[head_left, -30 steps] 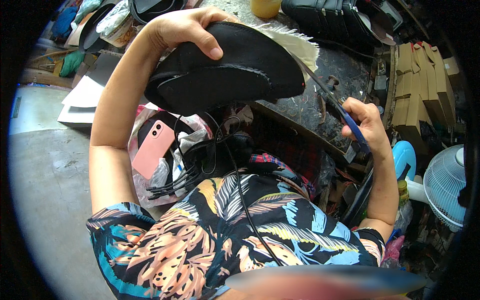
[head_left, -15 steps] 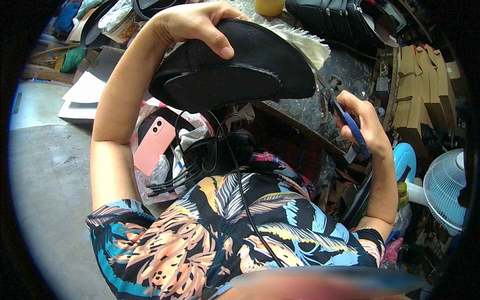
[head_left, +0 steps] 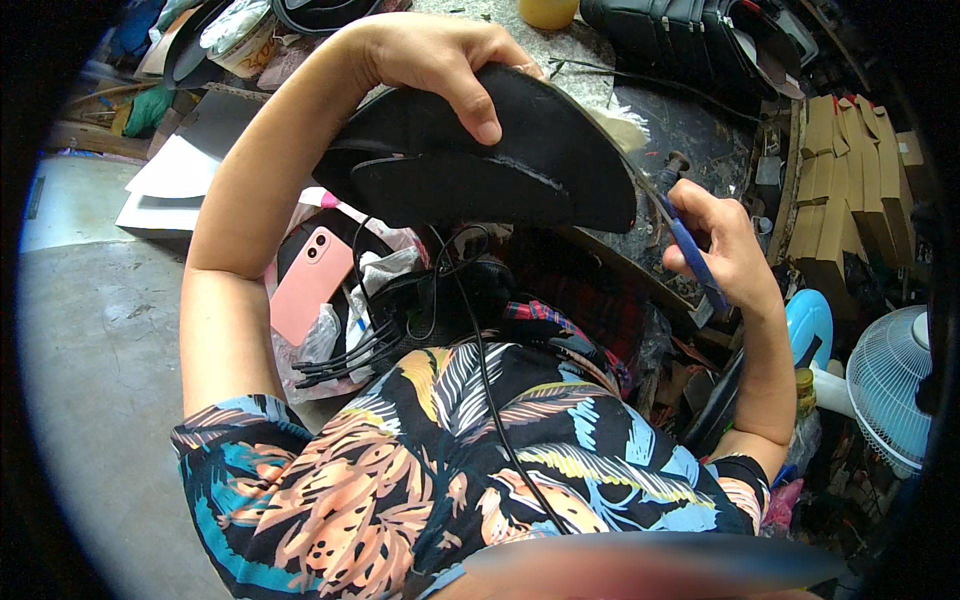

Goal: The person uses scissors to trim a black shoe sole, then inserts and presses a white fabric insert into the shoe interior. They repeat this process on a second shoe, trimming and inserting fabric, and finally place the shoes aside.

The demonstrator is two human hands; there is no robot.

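My left hand (head_left: 450,75) grips a black half-moon-shaped piece (head_left: 460,190) by its upper edge, thumb on the near face and fingers hidden behind. A curved seam or slit with a pale line runs across that face. White frayed cloth (head_left: 625,128) shows behind its upper right edge. My right hand (head_left: 735,250) is closed around blue-handled scissors (head_left: 697,262), fingers in the handles. Their blades point up and left at the right edge of the black piece, close to the frayed cloth. How far the blades are apart I cannot tell.
Under the piece stands a dark, worn workbench (head_left: 690,130). A pink phone (head_left: 312,285) lies among plastic bags and black cables at the left. Folded cardboard (head_left: 840,190) stacks up on the right, near a white fan (head_left: 890,385). A black zippered bag (head_left: 665,40) sits at the back.
My left hand has moved the black piece right and slightly down. Less of the white frayed cloth shows now. The scissors have shifted slightly at the piece's right edge.
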